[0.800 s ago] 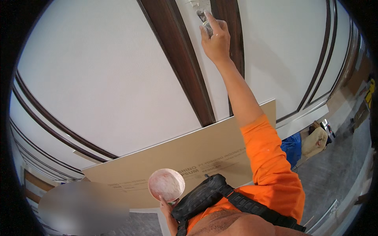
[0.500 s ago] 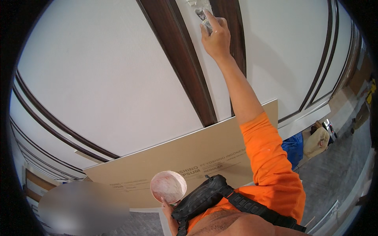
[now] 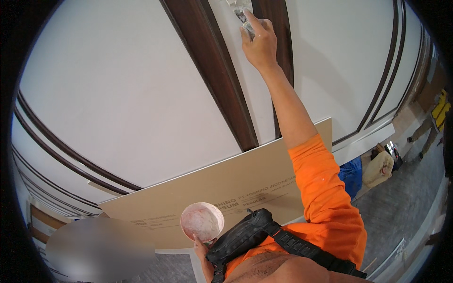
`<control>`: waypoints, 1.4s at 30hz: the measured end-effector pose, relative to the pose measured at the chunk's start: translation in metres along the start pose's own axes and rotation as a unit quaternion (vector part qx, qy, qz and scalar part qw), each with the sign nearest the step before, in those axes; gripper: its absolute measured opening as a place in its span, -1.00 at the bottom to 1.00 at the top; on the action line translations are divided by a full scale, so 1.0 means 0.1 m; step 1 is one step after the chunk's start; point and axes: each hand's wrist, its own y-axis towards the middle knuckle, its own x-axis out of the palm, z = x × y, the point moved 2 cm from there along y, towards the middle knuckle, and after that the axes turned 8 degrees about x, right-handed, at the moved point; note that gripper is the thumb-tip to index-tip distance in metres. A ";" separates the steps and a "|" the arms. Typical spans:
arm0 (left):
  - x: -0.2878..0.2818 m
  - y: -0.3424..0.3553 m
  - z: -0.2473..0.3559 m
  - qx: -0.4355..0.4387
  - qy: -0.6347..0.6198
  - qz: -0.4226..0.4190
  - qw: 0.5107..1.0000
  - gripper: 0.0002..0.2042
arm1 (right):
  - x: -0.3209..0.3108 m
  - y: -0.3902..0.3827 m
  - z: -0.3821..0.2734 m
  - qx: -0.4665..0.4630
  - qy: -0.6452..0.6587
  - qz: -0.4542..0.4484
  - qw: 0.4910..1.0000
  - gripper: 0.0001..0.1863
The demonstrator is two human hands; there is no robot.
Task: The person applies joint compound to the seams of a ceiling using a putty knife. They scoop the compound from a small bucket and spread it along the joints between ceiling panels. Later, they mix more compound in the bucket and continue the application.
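Note:
My right hand [image 3: 259,45] is raised at the top middle, closed on a putty knife [image 3: 241,15] whose compound-smeared blade meets a narrow white wall strip [image 3: 255,104] between two dark brown wooden mouldings [image 3: 204,63]. My left hand [image 3: 201,251] holds a round container [image 3: 202,218] with pale pink compound coating its inside, low beside a black bag [image 3: 240,233] strapped to my body. A tan plasterboard sheet [image 3: 264,170] stands behind the container, against the lower wall.
On the floor [image 3: 391,203] at right lie a blue sheet [image 3: 350,174], a cream sack [image 3: 378,169] and some tools [image 3: 393,152]. A person [image 3: 440,112] with a yellow garment is at the far right edge. The lower left is blurred out.
The person at the far right has come further into view, with legs now showing. My right hand and the knife have shifted only slightly; the container has moved a little to the right.

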 end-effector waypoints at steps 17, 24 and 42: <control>0.12 0.05 0.02 -0.003 0.003 -0.018 1.000 -0.16 | -0.01 0.02 -0.14 -0.012 -0.091 -0.042 0.995 -0.45; 0.15 0.24 -0.18 -0.032 -0.060 -0.053 0.996 -0.15 | -0.01 0.08 -0.12 0.038 -0.069 -0.087 0.993 -0.47; 0.23 0.16 -0.20 -0.030 -0.081 -0.047 0.995 -0.15 | -0.54 0.09 -0.41 0.048 -0.101 -0.146 0.983 -0.50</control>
